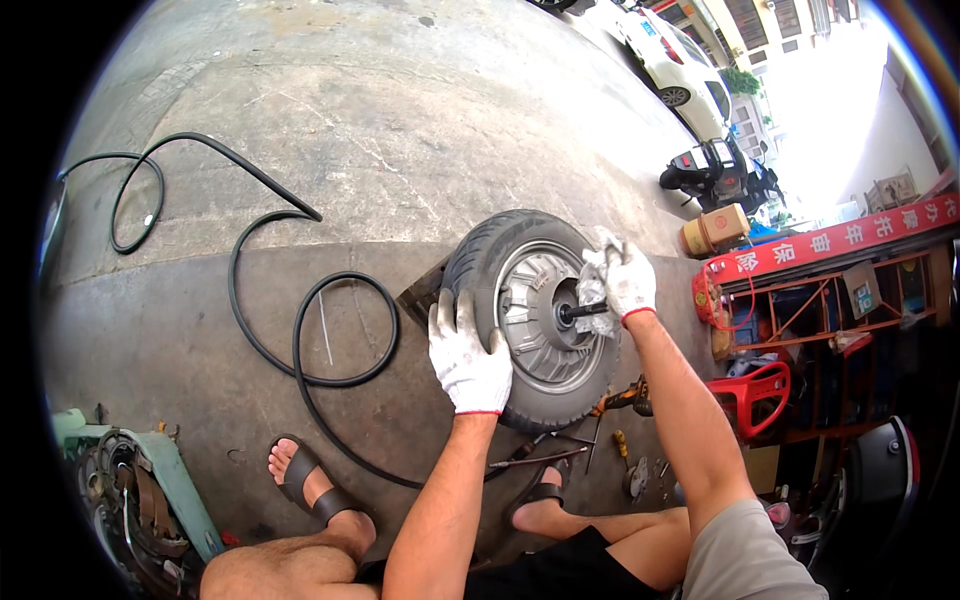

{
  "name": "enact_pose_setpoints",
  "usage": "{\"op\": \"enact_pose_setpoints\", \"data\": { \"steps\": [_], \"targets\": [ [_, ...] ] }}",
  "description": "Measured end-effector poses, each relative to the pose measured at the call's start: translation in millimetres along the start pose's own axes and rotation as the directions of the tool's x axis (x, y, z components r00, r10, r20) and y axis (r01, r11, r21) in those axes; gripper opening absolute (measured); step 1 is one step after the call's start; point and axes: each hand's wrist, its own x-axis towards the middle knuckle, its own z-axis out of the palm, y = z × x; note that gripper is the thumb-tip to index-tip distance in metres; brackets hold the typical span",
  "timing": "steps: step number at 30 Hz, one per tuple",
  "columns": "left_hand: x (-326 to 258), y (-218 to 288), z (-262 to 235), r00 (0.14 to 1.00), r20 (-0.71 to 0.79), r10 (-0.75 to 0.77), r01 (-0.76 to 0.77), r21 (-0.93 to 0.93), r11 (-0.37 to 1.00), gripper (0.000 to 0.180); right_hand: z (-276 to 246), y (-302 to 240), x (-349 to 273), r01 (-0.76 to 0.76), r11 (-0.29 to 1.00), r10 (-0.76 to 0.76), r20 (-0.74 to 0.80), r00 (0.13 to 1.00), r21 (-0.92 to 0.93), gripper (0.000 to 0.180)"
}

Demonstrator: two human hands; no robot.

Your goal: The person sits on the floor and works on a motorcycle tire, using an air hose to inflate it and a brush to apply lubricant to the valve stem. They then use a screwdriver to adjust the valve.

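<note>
A scooter wheel with a black tyre [480, 270] and a grey metal hub [535, 345] stands tilted in front of me, its hub side facing up and to the right. A dark axle or cable end [585, 311] sticks out of the hub's centre. My left hand [468, 362], in a white glove with a red cuff, lies against the tyre's left side, fingers stretched and thumb apart. Beside the axle my right hand [630, 280], gloved the same way, is closed on a crumpled whitish rag [598, 262]. The rag hangs down around the axle.
A black hose [300, 350] loops over the floor at left. A dark block [422, 292] sits behind the tyre. A cordless drill [628, 398], a screwdriver [621, 444] and small parts lie at right, near a red frame [752, 398]. A green-rimmed part [180, 480] stands lower left.
</note>
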Motion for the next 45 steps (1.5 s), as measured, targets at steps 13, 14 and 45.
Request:
{"op": "enact_pose_setpoints", "data": {
  "steps": [13,14,45],
  "targets": [
    [-2,-1,5,1.000,-0.017,0.016,-0.016,0.030,0.999,0.071,-12,-63,-15,0.493,0.726,0.067,0.763,0.643,-0.480,0.030],
    [-2,-1,6,1.000,-0.009,0.014,-0.014,0.027,1.000,0.071,-4,-68,-21,0.601,0.671,-0.052,0.781,0.622,-0.434,0.028],
    [-22,1,-33,0.993,0.110,-0.033,0.022,0.096,0.995,0.060,-208,84,-191,-0.011,0.999,0.022,0.313,0.950,-0.038,0.024]
  ]
}}
